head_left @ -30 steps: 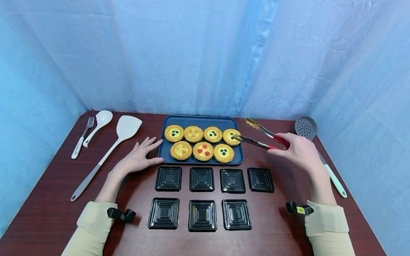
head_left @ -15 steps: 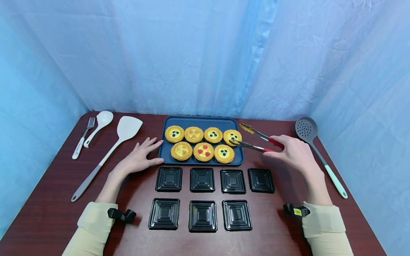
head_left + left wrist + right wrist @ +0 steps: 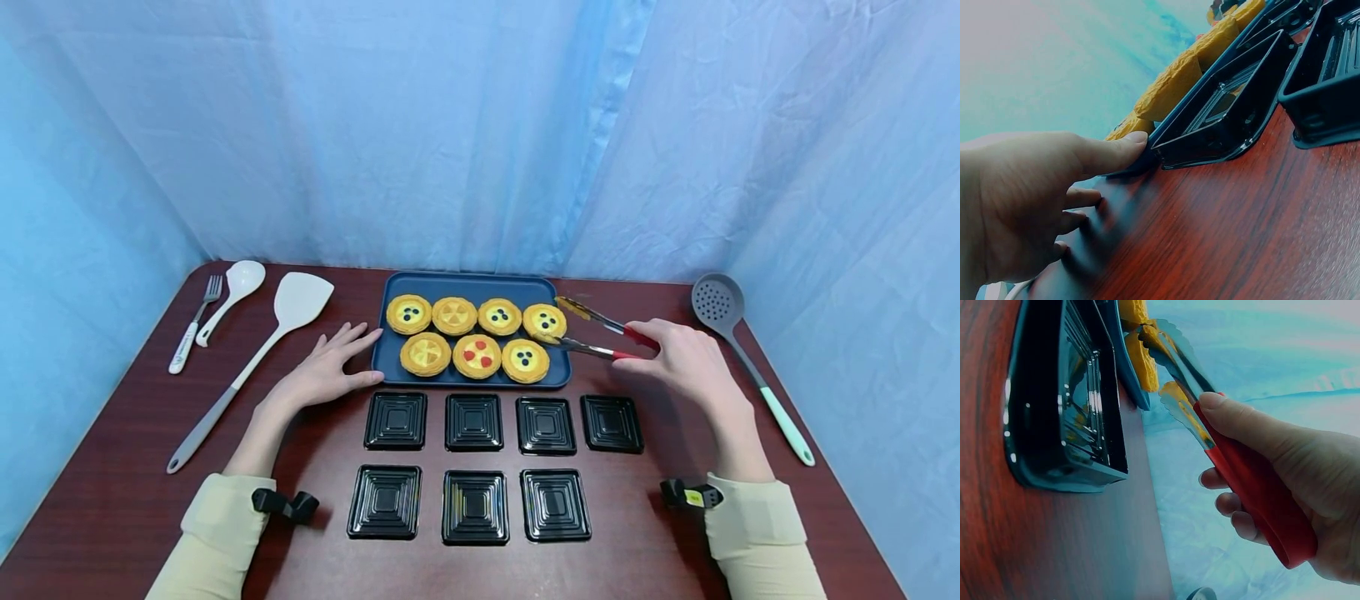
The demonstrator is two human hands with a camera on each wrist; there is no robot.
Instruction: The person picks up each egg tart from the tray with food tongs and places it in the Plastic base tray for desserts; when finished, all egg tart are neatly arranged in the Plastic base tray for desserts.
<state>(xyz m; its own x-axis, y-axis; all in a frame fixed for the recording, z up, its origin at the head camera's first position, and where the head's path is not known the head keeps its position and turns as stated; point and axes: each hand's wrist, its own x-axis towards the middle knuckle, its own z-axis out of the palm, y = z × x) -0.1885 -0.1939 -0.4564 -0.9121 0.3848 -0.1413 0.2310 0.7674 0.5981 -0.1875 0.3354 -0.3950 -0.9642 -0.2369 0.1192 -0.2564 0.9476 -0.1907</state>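
A dark blue tray point(image 3: 393, 293) at the table's back middle carries several yellow tarts. My right hand point(image 3: 678, 357) grips red-handled tongs point(image 3: 600, 329), whose metal tips straddle the far-right tart point(image 3: 544, 321) of the back row. In the right wrist view my right hand point(image 3: 1291, 469) holds the tongs point(image 3: 1241, 478) by the red handles, tips at a tart point(image 3: 1138, 356). My left hand point(image 3: 322, 371) lies flat on the table, fingers straight, thumb touching the tray's left front corner. The left wrist view shows my left hand point(image 3: 1035, 194) with its thumb against the tray point(image 3: 1147, 156).
Several empty black square plastic cups point(image 3: 472, 421) stand in two rows in front of the tray. A fork point(image 3: 193, 323), a white spoon point(image 3: 228, 296) and a white spatula point(image 3: 251, 362) lie at the left. A grey slotted skimmer point(image 3: 742, 358) lies at the right. Blue cloth walls surround the table.
My right hand has moved left and lowered, bringing the tongs' tips from beside the tray down around the far-right tart. The left hand has not moved.
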